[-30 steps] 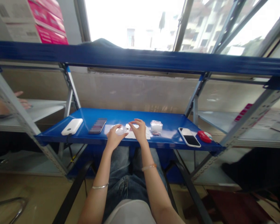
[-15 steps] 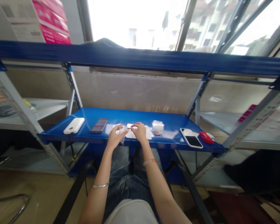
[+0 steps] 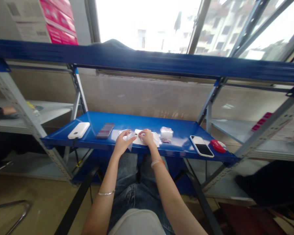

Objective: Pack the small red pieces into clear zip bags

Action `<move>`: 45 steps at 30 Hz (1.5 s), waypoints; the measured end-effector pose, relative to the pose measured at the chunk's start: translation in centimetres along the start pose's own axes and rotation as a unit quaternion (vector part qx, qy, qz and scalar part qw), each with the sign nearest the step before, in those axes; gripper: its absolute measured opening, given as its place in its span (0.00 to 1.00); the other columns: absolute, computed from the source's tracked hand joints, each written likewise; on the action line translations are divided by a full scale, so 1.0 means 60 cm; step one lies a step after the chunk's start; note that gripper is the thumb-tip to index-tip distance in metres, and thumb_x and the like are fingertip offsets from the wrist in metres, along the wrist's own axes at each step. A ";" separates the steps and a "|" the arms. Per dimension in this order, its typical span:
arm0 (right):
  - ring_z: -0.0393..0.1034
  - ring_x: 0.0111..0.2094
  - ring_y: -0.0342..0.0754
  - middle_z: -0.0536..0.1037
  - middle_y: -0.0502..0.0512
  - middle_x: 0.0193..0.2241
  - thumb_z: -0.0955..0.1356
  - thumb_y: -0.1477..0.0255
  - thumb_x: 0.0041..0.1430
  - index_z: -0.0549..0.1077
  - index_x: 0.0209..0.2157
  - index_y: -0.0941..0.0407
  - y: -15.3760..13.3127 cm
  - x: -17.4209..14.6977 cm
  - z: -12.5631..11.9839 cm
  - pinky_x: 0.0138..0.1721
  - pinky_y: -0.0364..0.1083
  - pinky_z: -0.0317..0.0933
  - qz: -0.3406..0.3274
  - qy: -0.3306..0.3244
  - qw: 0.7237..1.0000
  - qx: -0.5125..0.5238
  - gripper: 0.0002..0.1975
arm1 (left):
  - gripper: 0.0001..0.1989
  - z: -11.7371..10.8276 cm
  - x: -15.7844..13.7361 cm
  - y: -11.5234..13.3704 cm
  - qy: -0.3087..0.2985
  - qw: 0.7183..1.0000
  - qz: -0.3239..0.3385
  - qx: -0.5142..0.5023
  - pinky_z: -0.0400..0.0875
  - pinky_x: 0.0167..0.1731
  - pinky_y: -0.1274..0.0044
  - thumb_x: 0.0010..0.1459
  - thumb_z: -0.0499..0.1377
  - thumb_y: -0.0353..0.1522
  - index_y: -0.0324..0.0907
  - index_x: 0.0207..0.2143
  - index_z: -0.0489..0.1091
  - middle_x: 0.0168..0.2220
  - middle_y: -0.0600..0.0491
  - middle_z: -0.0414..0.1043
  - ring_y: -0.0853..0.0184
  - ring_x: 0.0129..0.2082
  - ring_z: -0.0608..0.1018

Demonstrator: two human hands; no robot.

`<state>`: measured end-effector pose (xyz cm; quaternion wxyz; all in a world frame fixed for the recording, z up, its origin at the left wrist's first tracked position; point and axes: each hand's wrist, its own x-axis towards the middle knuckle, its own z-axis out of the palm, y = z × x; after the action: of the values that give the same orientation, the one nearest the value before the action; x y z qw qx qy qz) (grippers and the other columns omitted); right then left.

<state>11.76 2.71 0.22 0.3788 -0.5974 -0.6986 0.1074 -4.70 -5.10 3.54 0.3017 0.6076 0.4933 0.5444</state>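
One clear bag (image 3: pixel 130 136) I'm handling: left hand (image 3: pixel 122 143) grips it; right hand (image 3: pixel 147 137), three o'clock of that, narrowed, load unclear; next likely needs steadiness.

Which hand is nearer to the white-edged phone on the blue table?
Right. The right hand is left of the phone, a clear packet between them; the left hand is farther left, holding clear plastic.
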 end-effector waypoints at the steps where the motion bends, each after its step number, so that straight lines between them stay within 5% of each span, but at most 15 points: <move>1: 0.65 0.45 0.51 0.75 0.57 0.39 0.69 0.72 0.51 0.79 0.29 0.54 0.000 0.000 0.000 0.49 0.50 0.55 -0.006 0.011 1.000 0.023 0.05 | 0.27 0.000 0.000 -0.001 -0.004 1.000 -0.001 0.004 0.65 0.49 0.68 0.44 0.64 0.42 0.41 0.46 0.69 0.45 0.47 0.72 0.59 0.48 0.72; 7: 0.67 0.46 0.51 0.76 0.58 0.40 0.69 0.66 0.50 0.77 0.30 0.55 -0.034 -0.034 -0.035 0.38 0.46 0.63 -0.036 0.044 0.969 0.241 0.08 | 0.28 0.002 0.001 -0.012 -0.070 0.997 0.000 -0.021 0.65 0.51 0.67 0.41 0.66 0.40 0.41 0.46 0.69 0.48 0.46 0.72 0.57 0.51 0.71; 13: 0.67 0.48 0.51 0.75 0.56 0.43 0.69 0.65 0.52 0.77 0.30 0.53 -0.094 -0.077 -0.085 0.39 0.47 0.62 -0.060 0.043 0.959 0.273 0.08 | 0.31 0.002 -0.003 -0.007 -0.097 0.995 -0.009 -0.038 0.67 0.49 0.65 0.41 0.67 0.41 0.40 0.49 0.67 0.48 0.45 0.71 0.56 0.49 0.72; 20: 0.68 0.45 0.50 0.76 0.57 0.40 0.67 0.62 0.53 0.77 0.33 0.55 -0.083 -0.075 -0.053 0.40 0.46 0.62 -0.040 0.056 0.951 0.302 0.12 | 0.28 0.005 -0.002 -0.008 -0.107 0.993 0.011 -0.055 0.64 0.51 0.67 0.42 0.66 0.39 0.40 0.47 0.68 0.47 0.45 0.72 0.57 0.50 0.72; 25: 0.64 0.47 0.52 0.75 0.59 0.41 0.65 0.66 0.56 0.77 0.35 0.55 -0.042 -0.074 -0.022 0.48 0.50 0.57 -0.006 0.118 0.985 0.127 0.11 | 0.28 0.002 -0.001 -0.005 -0.098 0.993 0.006 -0.058 0.63 0.52 0.68 0.41 0.66 0.39 0.40 0.46 0.69 0.48 0.45 0.72 0.58 0.51 0.71; 30: 0.58 0.53 0.54 0.70 0.62 0.48 0.63 0.71 0.59 0.76 0.41 0.54 -0.019 -0.087 -0.006 0.51 0.53 0.51 0.073 0.088 0.991 -0.073 0.12 | 0.29 -0.004 0.000 0.004 -0.085 0.994 -0.004 -0.063 0.62 0.52 0.68 0.41 0.67 0.39 0.40 0.46 0.69 0.48 0.45 0.71 0.58 0.51 0.71; 45: 0.46 0.61 0.58 0.59 0.62 0.59 0.58 0.73 0.62 0.69 0.52 0.49 0.004 -0.078 -0.028 0.54 0.59 0.45 0.129 0.027 0.975 -0.178 0.19 | 0.28 -0.005 0.001 0.001 -0.078 0.994 -0.010 -0.080 0.60 0.52 0.66 0.42 0.67 0.40 0.42 0.47 0.69 0.49 0.45 0.71 0.57 0.52 0.70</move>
<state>13.06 -2.05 -0.64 0.2684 -0.7427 -0.6133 0.0132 -4.96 -5.13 3.65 0.3921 0.6171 0.4297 0.5299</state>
